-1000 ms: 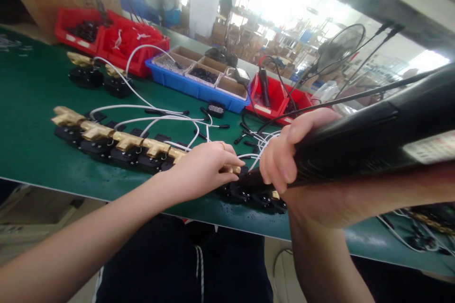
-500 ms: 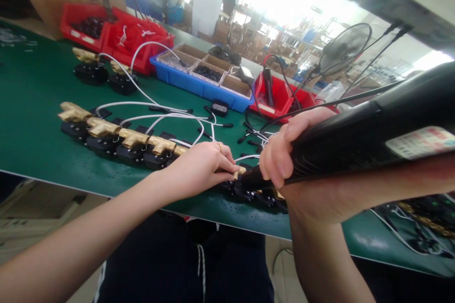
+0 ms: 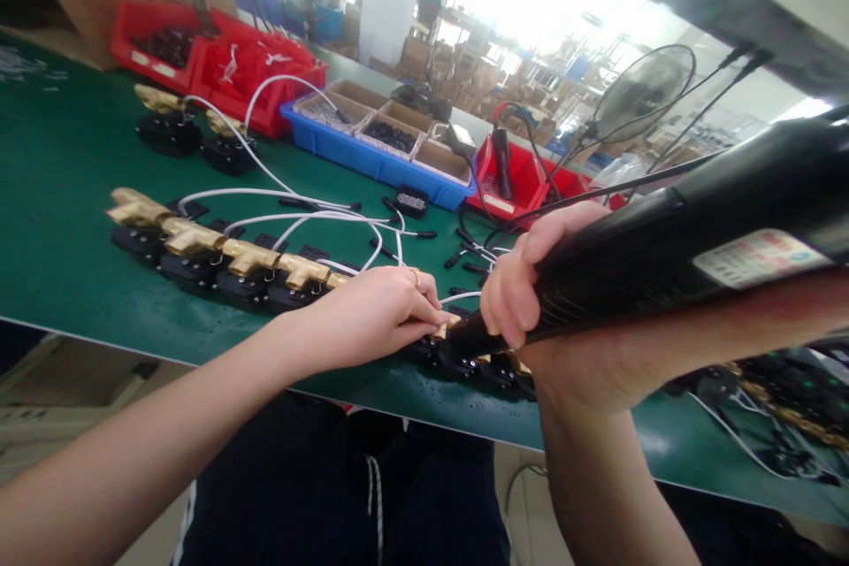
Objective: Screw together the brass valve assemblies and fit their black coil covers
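Observation:
My right hand (image 3: 523, 301) is wrapped round a thick black electric screwdriver (image 3: 663, 239) with a paper label on its side. Its narrow dark nose slants down to the left, over one of the black units in the row. My left hand (image 3: 398, 305), a ring on one finger, pinches a brass fitting (image 3: 446, 327) close beside that nose. The tip's exact contact point is hidden. To the left, in the same row, several brass tee valves (image 3: 248, 256) sit on black housings (image 3: 242, 285) with white cables attached.
Two more brass-and-black units (image 3: 227, 150) stand farther back on the green bench mat (image 3: 66, 168). Behind are red bins (image 3: 159, 53), a blue divided tray (image 3: 371, 161) of small parts, and a red bin (image 3: 494, 205) holding a black tool. White cables cross the middle.
The screwdriver's rear end has shifted slightly down and left, with my right hand moving a little left. My left hand keeps its pinch on the brass fitting.

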`<move>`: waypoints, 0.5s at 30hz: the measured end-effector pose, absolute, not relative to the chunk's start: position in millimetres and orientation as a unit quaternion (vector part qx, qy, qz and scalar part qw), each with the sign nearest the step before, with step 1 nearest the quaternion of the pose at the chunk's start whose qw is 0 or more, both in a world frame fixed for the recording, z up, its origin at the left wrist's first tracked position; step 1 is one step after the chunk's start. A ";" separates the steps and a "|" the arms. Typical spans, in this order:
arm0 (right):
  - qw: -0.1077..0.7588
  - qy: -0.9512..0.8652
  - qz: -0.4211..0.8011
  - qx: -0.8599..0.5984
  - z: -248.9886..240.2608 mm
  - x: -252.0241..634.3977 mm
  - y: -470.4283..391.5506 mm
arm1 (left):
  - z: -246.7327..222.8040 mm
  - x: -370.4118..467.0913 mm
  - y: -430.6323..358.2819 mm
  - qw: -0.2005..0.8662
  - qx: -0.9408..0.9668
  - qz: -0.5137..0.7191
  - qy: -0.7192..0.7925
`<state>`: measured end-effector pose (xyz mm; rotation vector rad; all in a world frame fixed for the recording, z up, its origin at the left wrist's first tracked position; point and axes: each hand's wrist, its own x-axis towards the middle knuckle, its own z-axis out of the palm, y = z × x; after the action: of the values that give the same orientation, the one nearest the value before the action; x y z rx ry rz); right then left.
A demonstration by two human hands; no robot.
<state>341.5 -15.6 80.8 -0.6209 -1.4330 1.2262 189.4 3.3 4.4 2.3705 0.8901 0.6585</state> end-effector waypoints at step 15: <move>0.572 -0.574 0.521 -0.267 86.5 345.7 -20.7 | 2.9 188.8 6.7 0.269 0.878 0.257 0.302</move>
<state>345.7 -20.7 86.5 -0.6257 -1.3463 1.2221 188.8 6.7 2.9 2.3663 0.8148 0.6929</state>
